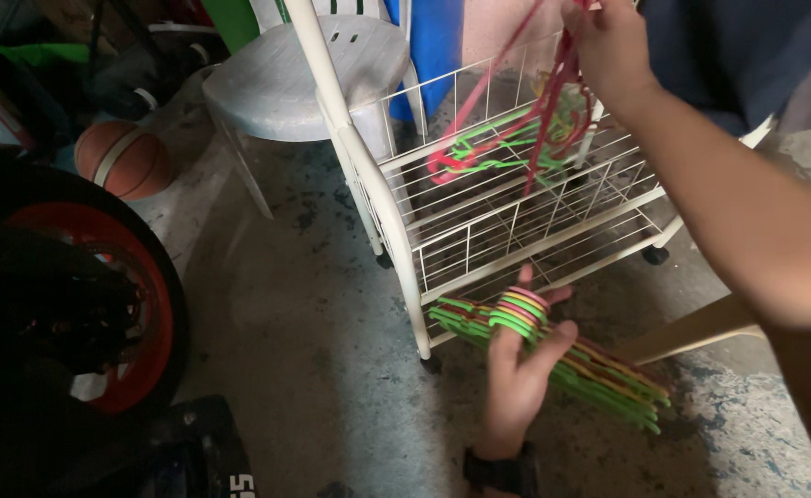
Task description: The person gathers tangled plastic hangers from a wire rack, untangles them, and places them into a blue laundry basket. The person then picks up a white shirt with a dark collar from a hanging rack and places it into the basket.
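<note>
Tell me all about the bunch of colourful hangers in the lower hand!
The stack of thin plastic clothes hangers, green, pink, orange and yellow, lies nearly flat with its hooks bunched together. The left hand grips the hooks, thumb on one side and fingers curled round the other. The hanger bodies fan out to the right, above the stained concrete floor, in front of the white wire cart.

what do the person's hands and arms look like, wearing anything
Both hands are bare, with no gloves or rings visible. The left hand has a black band, like a watch or strap, around the wrist at the bottom edge of the view. The right hand leads into a bare forearm with no sleeve, band or marking in sight.
</note>
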